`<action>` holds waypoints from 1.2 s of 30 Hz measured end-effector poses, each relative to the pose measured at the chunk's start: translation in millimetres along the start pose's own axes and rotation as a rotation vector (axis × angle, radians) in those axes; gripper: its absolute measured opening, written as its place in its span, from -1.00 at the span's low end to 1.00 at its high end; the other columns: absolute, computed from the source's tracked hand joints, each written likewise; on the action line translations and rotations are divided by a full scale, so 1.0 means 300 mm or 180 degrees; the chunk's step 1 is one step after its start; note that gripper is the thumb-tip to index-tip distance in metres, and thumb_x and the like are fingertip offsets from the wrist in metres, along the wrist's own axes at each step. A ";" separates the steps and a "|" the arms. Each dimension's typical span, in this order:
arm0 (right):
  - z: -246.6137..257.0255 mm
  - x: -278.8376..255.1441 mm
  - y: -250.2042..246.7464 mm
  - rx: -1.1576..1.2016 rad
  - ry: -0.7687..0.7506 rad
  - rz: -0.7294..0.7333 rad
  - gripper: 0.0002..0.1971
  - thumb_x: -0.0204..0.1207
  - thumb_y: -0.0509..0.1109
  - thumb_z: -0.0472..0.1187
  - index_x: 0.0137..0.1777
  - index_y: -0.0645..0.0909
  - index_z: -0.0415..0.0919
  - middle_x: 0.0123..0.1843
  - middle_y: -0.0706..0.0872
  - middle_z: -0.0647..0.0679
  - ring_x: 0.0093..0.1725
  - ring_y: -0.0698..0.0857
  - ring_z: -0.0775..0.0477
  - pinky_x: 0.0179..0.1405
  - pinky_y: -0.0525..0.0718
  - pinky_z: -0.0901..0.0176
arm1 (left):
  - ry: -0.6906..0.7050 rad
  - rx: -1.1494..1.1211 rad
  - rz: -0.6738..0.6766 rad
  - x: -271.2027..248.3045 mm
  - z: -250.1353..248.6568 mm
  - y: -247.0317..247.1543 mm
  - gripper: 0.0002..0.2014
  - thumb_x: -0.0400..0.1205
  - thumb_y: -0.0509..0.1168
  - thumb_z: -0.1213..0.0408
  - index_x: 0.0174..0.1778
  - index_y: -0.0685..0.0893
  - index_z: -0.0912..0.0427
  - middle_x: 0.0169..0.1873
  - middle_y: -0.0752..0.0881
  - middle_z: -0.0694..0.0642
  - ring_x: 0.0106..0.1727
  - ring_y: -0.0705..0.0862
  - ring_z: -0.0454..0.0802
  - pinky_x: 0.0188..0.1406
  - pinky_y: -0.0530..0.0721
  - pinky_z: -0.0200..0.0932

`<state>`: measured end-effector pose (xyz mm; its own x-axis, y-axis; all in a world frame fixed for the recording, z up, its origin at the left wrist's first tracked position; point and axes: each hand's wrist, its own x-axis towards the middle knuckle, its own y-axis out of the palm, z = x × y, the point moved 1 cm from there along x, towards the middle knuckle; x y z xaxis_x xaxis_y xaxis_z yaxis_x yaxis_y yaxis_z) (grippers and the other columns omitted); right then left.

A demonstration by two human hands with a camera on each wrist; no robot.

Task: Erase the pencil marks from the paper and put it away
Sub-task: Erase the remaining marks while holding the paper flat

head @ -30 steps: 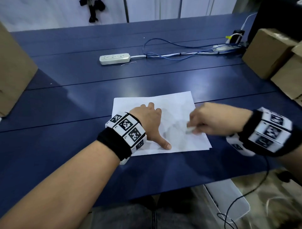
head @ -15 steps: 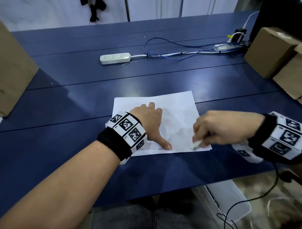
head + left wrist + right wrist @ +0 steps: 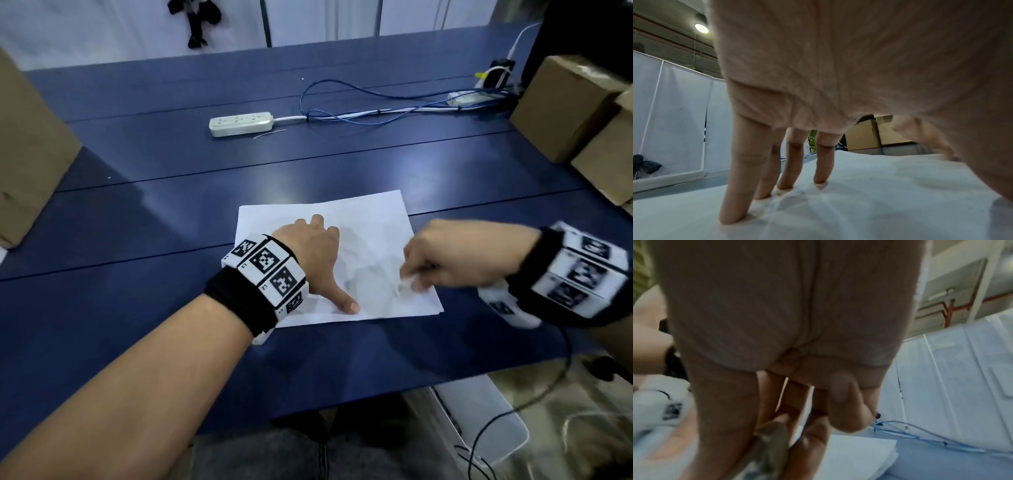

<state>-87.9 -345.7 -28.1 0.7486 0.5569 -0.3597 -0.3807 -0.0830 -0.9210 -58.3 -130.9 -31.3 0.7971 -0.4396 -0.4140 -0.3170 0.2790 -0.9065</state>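
since half a second ago the right hand [image 3: 459, 253] has slid back toward the middle of the paper's [image 3: 370, 219] right side, away from the near right corner, while the left hand has stayed put.

right fingers [image 3: 412, 270] are curled round a small whitish eraser [image 3: 404, 283], blurred in every view, its tip down on the sheet. in the right wrist view the eraser [image 3: 766, 451] shows as a greyish smudged lump between thumb and fingers [image 3: 809, 436], with the paper [image 3: 855, 456] just under it.

left hand [image 3: 311, 250] lies spread on the sheet's left half, fingers straight and pressing down, thumb stretched toward the near edge. from the left wrist view four fingertips [image 3: 733, 216] dimple the paper [image 3: 879, 194], which wrinkles around them.

white sheet lies flat near the front edge of the dark blue desk [image 3: 137, 240], slightly creased; any pencil marks are too faint to make out. both wrists wear black bands with black-and-white marker blocks.

farther back on the desk sit a white power strip [image 3: 240, 123] and a tangle of blue cable [image 3: 359, 102]. cardboard boxes [image 3: 565, 106] stand at the right edge, another cardboard box [image 3: 27, 154] at the left.
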 end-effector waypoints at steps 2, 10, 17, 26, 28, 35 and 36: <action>-0.062 0.058 -0.036 -0.0338 0.0528 -0.0287 -0.53 0.45 0.19 0.36 -0.02 0.72 0.03 -0.23 0.75 0.11 -0.15 0.69 -0.02 -0.15 0.75 -0.06 | -0.0001 -0.0004 0.0018 -0.002 -0.003 -0.003 0.01 0.10 0.40 -0.58 0.26 0.43 0.12 0.04 0.36 0.04 0.19 0.50 0.10 -0.04 0.51 -0.01; 0.024 -0.050 0.019 0.0011 -0.0443 0.0265 -0.86 0.52 0.40 -0.01 -0.02 0.74 0.03 -0.15 0.68 0.13 -0.10 0.66 0.05 -0.08 0.63 0.09 | -0.0003 -0.0015 0.0045 0.000 0.000 0.001 0.04 0.09 0.40 -0.58 0.28 0.42 0.13 0.04 0.34 0.05 0.19 0.49 0.11 -0.07 0.50 -0.02; -0.099 0.064 -0.042 -0.0381 0.0626 -0.0460 -0.62 0.54 0.22 0.24 -0.04 0.74 0.01 -0.22 0.71 0.07 -0.11 0.66 -0.07 -0.11 0.73 -0.08 | -0.0015 -0.0016 0.0077 -0.006 -0.005 -0.005 0.00 0.11 0.40 -0.57 0.25 0.42 0.12 0.06 0.35 0.04 0.20 0.48 0.09 -0.04 0.51 -0.01; -0.029 0.004 -0.003 -0.0088 0.0171 -0.0082 -0.76 0.57 0.31 0.15 0.03 0.72 0.09 -0.15 0.70 0.17 -0.09 0.63 0.06 -0.02 0.69 -0.01 | 0.0004 -0.0016 0.0048 0.000 -0.004 0.001 0.01 0.11 0.40 -0.57 0.26 0.42 0.13 0.10 0.39 0.06 0.19 0.48 0.09 -0.03 0.52 -0.01; -0.077 0.037 -0.029 -0.0303 0.0496 -0.0305 -0.59 0.51 0.18 0.35 -0.02 0.71 0.10 -0.20 0.70 0.14 -0.10 0.64 0.02 -0.08 0.74 -0.11 | -0.0016 -0.0004 0.0036 -0.002 -0.006 -0.001 0.01 0.10 0.40 -0.58 0.25 0.42 0.12 0.08 0.38 0.05 0.20 0.49 0.09 0.00 0.55 0.02; 0.019 -0.054 0.008 -0.0091 -0.0363 0.0326 -0.87 0.54 0.40 -0.04 -0.03 0.72 -0.04 -0.19 0.64 0.13 -0.12 0.62 0.06 -0.06 0.61 0.07 | -0.0005 0.0011 0.0042 0.001 0.000 0.002 0.01 0.10 0.40 -0.58 0.25 0.42 0.12 0.03 0.33 0.04 0.17 0.47 0.08 -0.07 0.52 -0.01; 0.008 -0.040 0.002 0.0011 -0.0221 0.0257 -0.86 0.55 0.41 -0.01 -0.03 0.74 -0.01 -0.24 0.62 0.17 -0.15 0.60 0.08 -0.05 0.62 0.07 | -0.0006 0.0008 0.0042 0.002 -0.001 0.002 0.01 0.11 0.40 -0.58 0.25 0.42 0.12 0.03 0.33 0.04 0.17 0.47 0.08 -0.07 0.52 -0.01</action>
<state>-98.4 -350.3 -24.0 0.6760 0.6046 -0.4213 -0.4402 -0.1271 -0.8889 -58.2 -131.2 -32.1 0.7938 -0.4343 -0.4257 -0.3261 0.2868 -0.9008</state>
